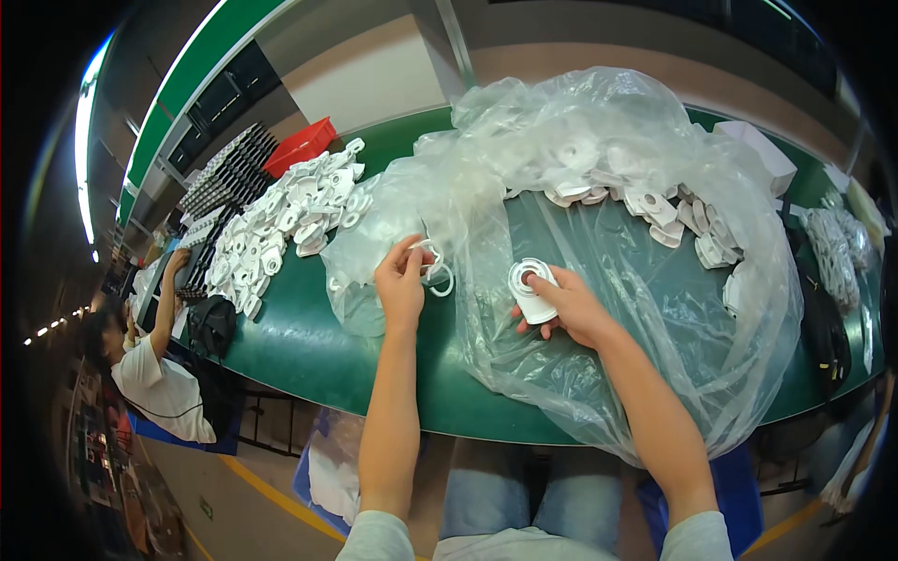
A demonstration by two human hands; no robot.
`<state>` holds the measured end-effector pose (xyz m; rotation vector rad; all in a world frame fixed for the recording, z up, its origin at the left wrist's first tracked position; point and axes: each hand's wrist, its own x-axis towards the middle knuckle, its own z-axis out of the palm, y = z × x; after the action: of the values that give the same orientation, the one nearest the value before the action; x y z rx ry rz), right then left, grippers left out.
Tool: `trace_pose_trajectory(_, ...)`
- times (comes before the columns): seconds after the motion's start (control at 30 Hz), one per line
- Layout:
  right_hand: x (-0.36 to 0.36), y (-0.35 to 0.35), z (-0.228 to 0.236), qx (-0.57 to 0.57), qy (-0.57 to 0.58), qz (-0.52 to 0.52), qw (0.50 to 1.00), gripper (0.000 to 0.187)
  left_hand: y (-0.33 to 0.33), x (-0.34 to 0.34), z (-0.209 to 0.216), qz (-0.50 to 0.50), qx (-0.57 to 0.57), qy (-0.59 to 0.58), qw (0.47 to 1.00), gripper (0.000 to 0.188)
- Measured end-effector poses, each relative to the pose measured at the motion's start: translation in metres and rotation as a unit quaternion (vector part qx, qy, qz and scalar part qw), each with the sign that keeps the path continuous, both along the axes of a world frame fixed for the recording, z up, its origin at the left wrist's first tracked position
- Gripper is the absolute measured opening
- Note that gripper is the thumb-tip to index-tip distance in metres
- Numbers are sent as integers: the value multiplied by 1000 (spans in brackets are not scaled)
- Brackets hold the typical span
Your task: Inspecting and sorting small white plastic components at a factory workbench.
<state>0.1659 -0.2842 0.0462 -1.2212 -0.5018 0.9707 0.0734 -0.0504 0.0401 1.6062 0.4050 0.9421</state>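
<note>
My left hand [400, 282] is closed in a pinch on thin white plastic rings [441, 277], which hang loosely from its fingertips above the table. My right hand [572, 309] grips a white plastic housing [535, 304], rounded at one end with a circular recess facing up. The thumb lies at that recess and the fingers curl underneath. Below the right hand spreads a large clear plastic bag [599, 374], its far part bunched up over many white housings [655, 210]. A smaller clear bag [355, 290] lies beside my left hand.
Loose white parts [271, 224] are heaped on the green table [299, 346] at the left, near a red bin [301, 147] and stacked dark trays [229, 168]. A co-worker [159, 383] sits far left. A white box [756, 154] and bagged parts [832, 252] stand right.
</note>
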Motion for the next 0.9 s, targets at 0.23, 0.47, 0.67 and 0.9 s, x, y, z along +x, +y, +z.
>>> trace_pose_trajectory(0.23,0,-1,-2,3,3,4,1000,27,20,-13,-2,120,242,148,951,15)
trace_pose_trajectory(0.47,-1,-2,1,-1,10,9,1000,27,22,-15,1,59,99,128,985,14)
trace_pose_trajectory(0.67,3,-3,0,5,55,45,997,43,-44,3,11,-74,47,23,996,7)
trace_pose_trajectory(0.9,5,-8,6,21,88,104,990,38,-73,8,10,-124,89,14,988,4)
